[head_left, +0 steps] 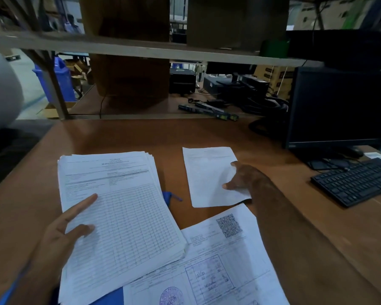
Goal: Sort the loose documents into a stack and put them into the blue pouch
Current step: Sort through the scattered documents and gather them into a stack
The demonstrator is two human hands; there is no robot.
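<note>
Documents lay in three places on the tabletop (207,133): a thick stack (119,212), a single sheet (209,175) well to its right, and a stamped sheet (218,260) partly under the stack. Your left hand (59,236) rested on the stack, fingers straight. Your right hand (244,179) pinched the single sheet's right edge. What seemed to be the blue pouch (169,197) showed beneath the stack.

Matt white paper stack (119,216) at seven o'clock lies on a smooth brown wood-look desk (207,133); matt black plastic keyboard (356,181) at three o'clock.
</note>
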